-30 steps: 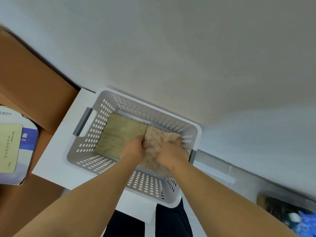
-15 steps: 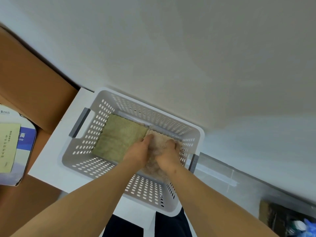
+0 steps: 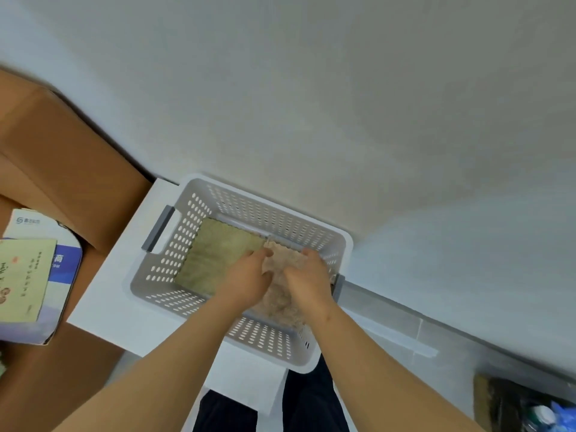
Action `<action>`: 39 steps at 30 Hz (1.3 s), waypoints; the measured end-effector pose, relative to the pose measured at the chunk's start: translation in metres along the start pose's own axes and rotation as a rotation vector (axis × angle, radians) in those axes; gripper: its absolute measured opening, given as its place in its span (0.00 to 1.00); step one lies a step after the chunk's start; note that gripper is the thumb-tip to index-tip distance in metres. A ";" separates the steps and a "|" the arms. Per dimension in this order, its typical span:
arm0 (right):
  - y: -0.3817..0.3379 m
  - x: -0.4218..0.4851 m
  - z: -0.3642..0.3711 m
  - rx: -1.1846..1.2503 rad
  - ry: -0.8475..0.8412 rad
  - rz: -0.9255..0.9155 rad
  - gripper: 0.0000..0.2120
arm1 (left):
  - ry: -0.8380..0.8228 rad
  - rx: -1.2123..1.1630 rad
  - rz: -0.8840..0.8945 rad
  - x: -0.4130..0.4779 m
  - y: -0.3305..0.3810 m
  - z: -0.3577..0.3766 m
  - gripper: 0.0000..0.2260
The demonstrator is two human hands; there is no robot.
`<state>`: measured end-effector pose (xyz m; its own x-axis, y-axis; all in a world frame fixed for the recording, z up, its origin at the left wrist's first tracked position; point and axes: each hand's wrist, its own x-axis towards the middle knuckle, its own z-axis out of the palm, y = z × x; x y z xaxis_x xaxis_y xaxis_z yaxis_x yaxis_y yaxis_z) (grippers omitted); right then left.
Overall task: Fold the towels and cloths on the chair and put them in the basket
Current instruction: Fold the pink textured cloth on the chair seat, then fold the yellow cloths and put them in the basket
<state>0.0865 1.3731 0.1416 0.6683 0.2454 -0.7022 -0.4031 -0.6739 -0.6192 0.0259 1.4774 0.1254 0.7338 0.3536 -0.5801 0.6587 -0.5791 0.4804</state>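
Perforated matt plastic basket [image 3: 199, 210] — inside, nubbly green cloth [image 3: 218, 254] and fluffy beige towel [image 3: 280, 294].
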 end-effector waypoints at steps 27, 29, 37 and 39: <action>0.183 -0.345 -0.226 -0.133 1.074 -0.068 0.16 | 0.033 0.473 1.158 -0.273 0.288 0.079 0.16; 0.219 -0.366 -0.249 -0.135 1.103 -0.040 0.16 | 0.013 0.473 1.166 -0.296 0.308 0.115 0.16; 0.342 -0.429 -0.331 -0.113 1.137 0.064 0.14 | -0.052 0.512 1.186 -0.369 0.376 0.246 0.17; 0.367 -0.439 -0.351 -0.085 1.135 0.083 0.14 | -0.070 0.531 1.197 -0.382 0.395 0.275 0.17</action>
<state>-0.1356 0.7737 0.3463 0.8388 -0.5443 0.0101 -0.4574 -0.7146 -0.5293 -0.0401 0.9117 0.3557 0.7940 -0.6076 -0.0183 -0.5478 -0.7284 0.4115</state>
